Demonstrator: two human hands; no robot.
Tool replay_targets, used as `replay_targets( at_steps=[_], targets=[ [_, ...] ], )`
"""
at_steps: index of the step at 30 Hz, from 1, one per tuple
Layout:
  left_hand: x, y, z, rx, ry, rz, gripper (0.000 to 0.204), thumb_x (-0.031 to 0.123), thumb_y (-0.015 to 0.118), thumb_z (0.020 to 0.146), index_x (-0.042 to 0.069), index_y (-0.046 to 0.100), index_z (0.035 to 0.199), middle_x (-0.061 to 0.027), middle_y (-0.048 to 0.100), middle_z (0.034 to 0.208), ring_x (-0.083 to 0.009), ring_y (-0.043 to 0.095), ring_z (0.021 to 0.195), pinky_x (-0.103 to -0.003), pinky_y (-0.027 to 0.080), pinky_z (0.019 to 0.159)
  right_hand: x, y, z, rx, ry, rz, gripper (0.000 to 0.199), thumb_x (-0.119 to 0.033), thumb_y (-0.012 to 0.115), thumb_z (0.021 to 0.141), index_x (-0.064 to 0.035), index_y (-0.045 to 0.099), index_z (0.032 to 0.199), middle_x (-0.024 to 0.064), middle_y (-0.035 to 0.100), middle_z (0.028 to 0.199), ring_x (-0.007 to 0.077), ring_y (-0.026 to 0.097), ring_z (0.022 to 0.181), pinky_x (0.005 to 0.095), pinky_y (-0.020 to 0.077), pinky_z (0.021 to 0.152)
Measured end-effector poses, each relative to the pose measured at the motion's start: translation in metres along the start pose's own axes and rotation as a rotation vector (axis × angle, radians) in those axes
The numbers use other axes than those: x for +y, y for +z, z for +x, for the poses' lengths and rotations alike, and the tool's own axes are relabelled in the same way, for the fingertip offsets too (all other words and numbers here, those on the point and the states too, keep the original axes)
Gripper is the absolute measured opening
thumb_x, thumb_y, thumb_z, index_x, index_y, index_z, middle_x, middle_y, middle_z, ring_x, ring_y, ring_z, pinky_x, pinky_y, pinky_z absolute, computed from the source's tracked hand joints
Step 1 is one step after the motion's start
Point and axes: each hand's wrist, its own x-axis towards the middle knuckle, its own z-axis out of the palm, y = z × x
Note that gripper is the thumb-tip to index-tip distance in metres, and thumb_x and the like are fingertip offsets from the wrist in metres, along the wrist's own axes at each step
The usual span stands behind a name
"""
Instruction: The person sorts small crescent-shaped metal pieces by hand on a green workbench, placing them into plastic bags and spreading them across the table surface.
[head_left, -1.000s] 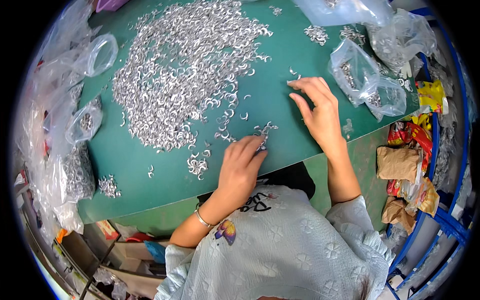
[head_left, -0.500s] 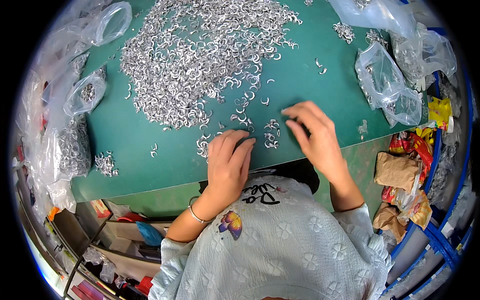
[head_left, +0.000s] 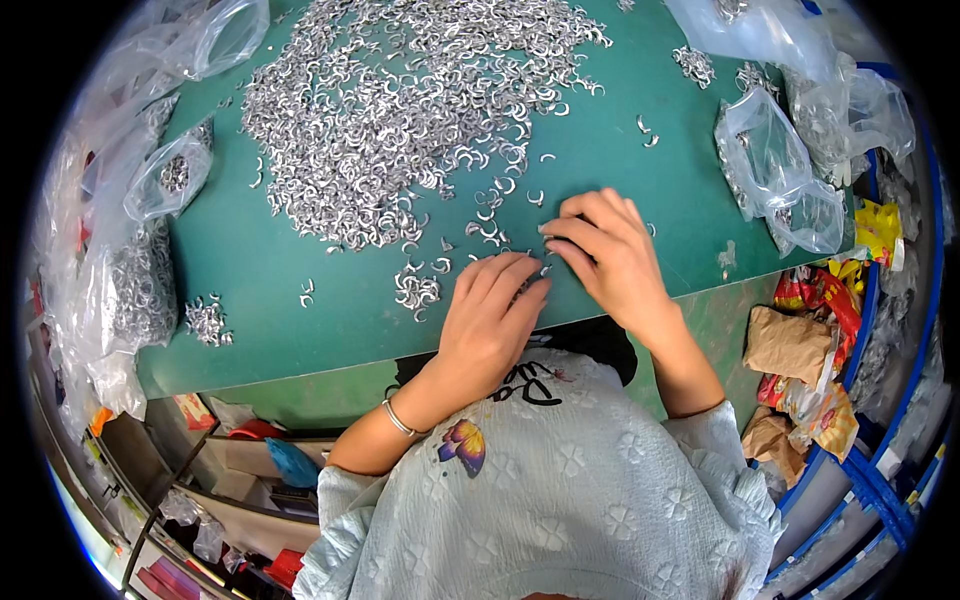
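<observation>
The left hand (head_left: 492,318) and the right hand (head_left: 607,252) meet fingertip to fingertip at the near edge of the green table (head_left: 280,300), over a few loose metal clips (head_left: 490,228) drawn off the fringe of the large clip pile (head_left: 400,110).

Procedure for the step in hand, judged from the posture: separate a small number of the curved silver pieces from the pile, slide them toward the table edge with flat fingers, and keep them in a single layer so that each piece can be checked or counted. Press lightly; the pieces are small and hook-shaped, and probably interlock or skid if pushed in a heap. Keep the worked group apart from the small sorted cluster (head_left: 416,290) just to the left of the left hand.

Hand state: the left hand lies palm down, fingers extended and close together, tips resting on the table among the clips. The right hand is half curled, fingers bent toward the left fingertips. Whether either hand pinches a clip cannot be told; the fingers cover the contact point.

Clear plastic bags (head_left: 775,170) holding more clips lie to the right, well apart from the hands.
</observation>
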Motion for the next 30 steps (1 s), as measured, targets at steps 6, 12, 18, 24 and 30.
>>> replay_targets(
  at_steps=[6, 12, 18, 24, 30],
  targets=[
    [-0.003, -0.005, -0.007, 0.0, 0.033, -0.034, 0.028, -0.003, 0.071, 0.073, 0.0, 0.064, 0.1, -0.0128, 0.06, 0.11, -0.0331, 0.057, 0.107, -0.046, 0.043, 0.092, 0.012, -0.006, 0.003, 0.121, 0.073, 0.027, 0.011, -0.001, 0.069, 0.078, -0.003, 0.063, 0.086, 0.0085, 0.061, 0.087, 0.0284, 0.056, 0.08, 0.0385, 0.0423, 0.071],
    [-0.01, -0.008, -0.014, 0.139, -0.078, 0.13, 0.029, -0.001, 0.069, 0.075, 0.001, 0.064, 0.103, -0.0119, 0.058, 0.112, -0.0305, 0.056, 0.107, -0.043, 0.038, 0.09, -0.003, 0.003, 0.007, 0.134, 0.186, 0.264, 0.015, 0.003, 0.067, 0.079, -0.0016, 0.064, 0.092, 0.012, 0.065, 0.086, 0.0307, 0.061, 0.077, 0.0374, 0.0478, 0.073],
    [-0.004, -0.014, -0.014, 0.2, -0.192, 0.155, 0.027, -0.004, 0.071, 0.075, 0.005, 0.067, 0.1, -0.0078, 0.061, 0.105, -0.0271, 0.057, 0.1, -0.038, 0.037, 0.088, -0.015, 0.036, 0.009, 0.068, -0.051, 0.086, 0.017, -0.002, 0.068, 0.076, -0.0015, 0.064, 0.093, 0.0086, 0.059, 0.088, 0.0286, 0.056, 0.083, 0.0383, 0.0459, 0.072],
    [-0.005, -0.016, -0.017, 0.196, -0.223, 0.137, 0.027, -0.004, 0.071, 0.076, 0.006, 0.067, 0.101, -0.0072, 0.061, 0.106, -0.026, 0.056, 0.099, -0.038, 0.036, 0.088, -0.013, 0.036, 0.011, 0.056, -0.057, 0.092, 0.015, -0.002, 0.067, 0.075, -0.0022, 0.063, 0.09, 0.008, 0.057, 0.087, 0.028, 0.055, 0.083, 0.0387, 0.045, 0.072],
    [-0.007, -0.016, -0.014, 0.204, -0.23, 0.157, 0.028, -0.003, 0.071, 0.076, 0.006, 0.067, 0.101, -0.0069, 0.062, 0.106, -0.0255, 0.057, 0.1, -0.038, 0.036, 0.088, -0.008, 0.028, 0.01, 0.053, -0.093, 0.008, 0.017, -0.001, 0.065, 0.074, -0.0022, 0.062, 0.091, 0.0081, 0.056, 0.087, 0.0276, 0.055, 0.083, 0.0384, 0.0441, 0.071]
  ],
)
